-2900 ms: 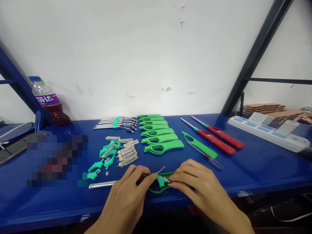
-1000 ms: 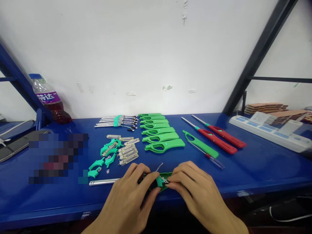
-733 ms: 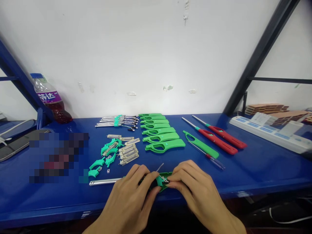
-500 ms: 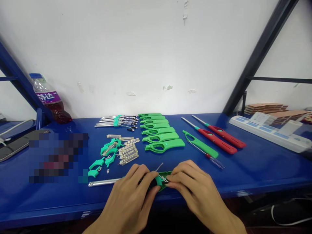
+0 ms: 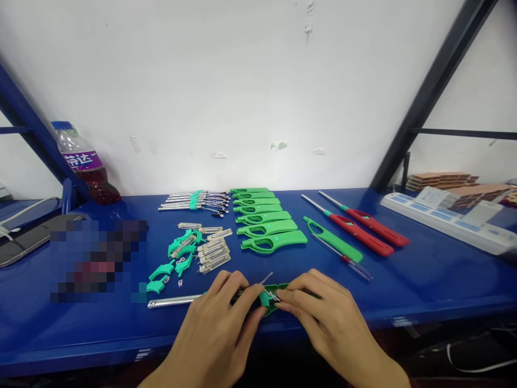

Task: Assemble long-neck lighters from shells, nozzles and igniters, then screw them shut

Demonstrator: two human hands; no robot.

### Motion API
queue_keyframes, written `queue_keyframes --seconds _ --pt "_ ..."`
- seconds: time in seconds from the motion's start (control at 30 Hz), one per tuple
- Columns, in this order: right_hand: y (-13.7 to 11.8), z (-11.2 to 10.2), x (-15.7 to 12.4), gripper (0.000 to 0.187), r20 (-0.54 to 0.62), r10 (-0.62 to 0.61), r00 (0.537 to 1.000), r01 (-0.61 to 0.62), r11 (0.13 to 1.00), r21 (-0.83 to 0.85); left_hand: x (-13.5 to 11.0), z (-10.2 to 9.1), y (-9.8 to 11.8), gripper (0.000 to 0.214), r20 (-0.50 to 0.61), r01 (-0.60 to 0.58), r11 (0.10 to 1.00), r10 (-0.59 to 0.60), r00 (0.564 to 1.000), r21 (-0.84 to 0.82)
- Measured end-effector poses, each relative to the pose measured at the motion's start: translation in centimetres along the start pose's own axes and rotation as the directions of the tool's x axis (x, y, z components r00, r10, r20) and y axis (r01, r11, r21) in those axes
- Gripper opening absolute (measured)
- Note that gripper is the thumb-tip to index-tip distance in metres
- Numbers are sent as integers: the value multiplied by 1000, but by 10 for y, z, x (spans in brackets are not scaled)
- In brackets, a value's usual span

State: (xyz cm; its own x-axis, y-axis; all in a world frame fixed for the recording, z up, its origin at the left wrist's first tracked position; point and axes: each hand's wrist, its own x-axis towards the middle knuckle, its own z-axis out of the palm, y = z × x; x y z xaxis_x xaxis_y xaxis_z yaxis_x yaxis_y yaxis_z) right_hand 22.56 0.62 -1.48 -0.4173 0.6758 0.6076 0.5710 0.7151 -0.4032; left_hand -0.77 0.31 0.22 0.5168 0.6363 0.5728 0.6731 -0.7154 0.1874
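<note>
At the front edge of the blue bench (image 5: 424,280), my left hand (image 5: 218,328) and my right hand (image 5: 323,318) both pinch a half-built green lighter (image 5: 269,299). Its metal tube (image 5: 172,302) sticks out to the left along the bench. A teal trigger and a small wire show between my fingertips. My fingers hide most of the green shell. Just behind lie a row of green handle shells (image 5: 262,218), a pile of small metal parts (image 5: 212,250) and loose teal triggers (image 5: 172,258).
Two red lighters (image 5: 363,229) and a green one (image 5: 333,240) lie at the right. Metal tubes with wires (image 5: 194,202) rest at the back. A drink bottle (image 5: 84,167) leans at the far left, a white power strip (image 5: 448,221) sits at the far right.
Both hands have stayed pinched on the green lighter, with only small finger shifts. The view has moved slightly.
</note>
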Motion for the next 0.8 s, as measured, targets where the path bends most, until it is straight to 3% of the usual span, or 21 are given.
queue_keyframes --seconds 0.43,0.67,0.8 --pt "-1 -2 -1 13 6 24 1000 -24 1000 19 -3 2 -1 25 -22 44 998 -45 999 -46" --pt "-3 -2 -1 13 -47 -116 992 108 982 -156 -1 1 0 25 -17 -6 1000 6 1000 9" --pt "-3 0 1 13 -68 -95 993 85 987 -134 0 -3 0 23 -61 -47 998 50 997 41"
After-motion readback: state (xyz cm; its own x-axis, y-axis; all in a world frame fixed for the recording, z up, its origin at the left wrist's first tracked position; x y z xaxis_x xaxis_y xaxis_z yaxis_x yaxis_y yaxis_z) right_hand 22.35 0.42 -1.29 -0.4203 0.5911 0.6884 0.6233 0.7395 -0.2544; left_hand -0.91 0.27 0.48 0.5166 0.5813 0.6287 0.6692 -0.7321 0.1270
